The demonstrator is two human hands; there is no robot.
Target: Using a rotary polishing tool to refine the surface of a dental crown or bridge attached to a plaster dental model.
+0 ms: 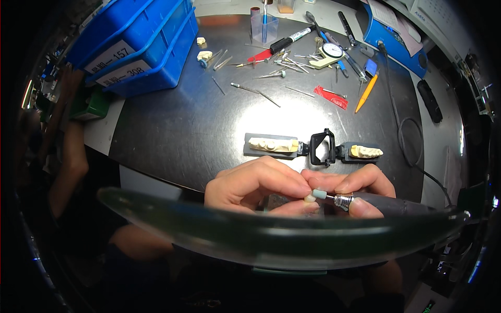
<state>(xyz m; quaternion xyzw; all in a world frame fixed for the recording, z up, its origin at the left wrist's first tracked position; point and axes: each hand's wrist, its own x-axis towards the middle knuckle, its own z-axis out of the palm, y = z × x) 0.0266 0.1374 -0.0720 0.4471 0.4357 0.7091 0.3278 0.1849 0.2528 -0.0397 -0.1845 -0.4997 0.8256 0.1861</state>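
Observation:
My left hand (253, 182) pinches a small cream-coloured dental crown (310, 198) between thumb and fingers. My right hand (368, 180) is closed around a dark grey rotary handpiece (394, 203) with a metal collar. A pale green grinding stone (319, 193) on its tip meets the crown or sits right beside it; I cannot tell which. The fingers of both hands come together there. Just beyond them lies a black plastic articulator (313, 148), opened flat, bearing a longer cream tooth model (271, 144) at left and a shorter tooth model (365, 151) at right.
Stacked blue bins (151, 52) stand at far left. Burs (292, 65), a dial gauge (333, 50), a marker (292, 39) and an orange pencil-like tool (367, 94) lie scattered farther back. A cable (401, 130) loops at right. A dark curved rim (282, 240) covers the lower view.

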